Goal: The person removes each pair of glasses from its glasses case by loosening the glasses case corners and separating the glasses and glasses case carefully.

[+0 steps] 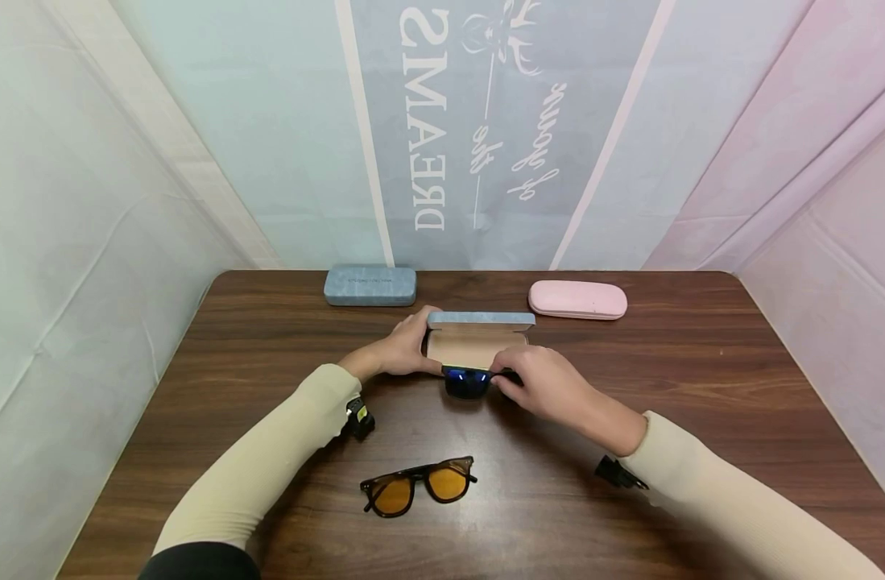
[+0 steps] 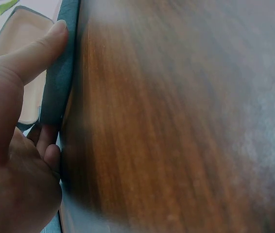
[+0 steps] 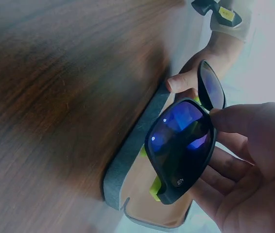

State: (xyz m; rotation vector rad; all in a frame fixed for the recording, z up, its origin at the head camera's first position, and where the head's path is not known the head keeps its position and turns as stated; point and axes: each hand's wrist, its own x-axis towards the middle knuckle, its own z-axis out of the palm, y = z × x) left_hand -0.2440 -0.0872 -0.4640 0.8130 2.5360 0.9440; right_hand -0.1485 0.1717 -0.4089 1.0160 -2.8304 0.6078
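Dark sunglasses (image 1: 467, 385) with blue mirrored lenses are pinched near the bridge between the thumb and fingers of my right hand (image 1: 551, 388). In the right wrist view the sunglasses (image 3: 179, 150) show green on the inner temples and are held over a light-blue glasses case (image 3: 114, 180). That case (image 1: 481, 318) stands with its lid up, its beige lining visible. My left hand (image 1: 401, 348) grips the case's left end. The left wrist view shows the left thumb (image 2: 40, 51) over the front rim and the fingers round the end, partly hidden.
Glasses with orange lenses (image 1: 448, 485) lie on the brown wooden table (image 1: 594, 532) near the front. Behind the left hand lies a closed blue glasses case (image 1: 370, 288). A closed pink case (image 1: 577, 300) lies at the back right. A printed cloth (image 1: 304, 161) hangs behind the table.
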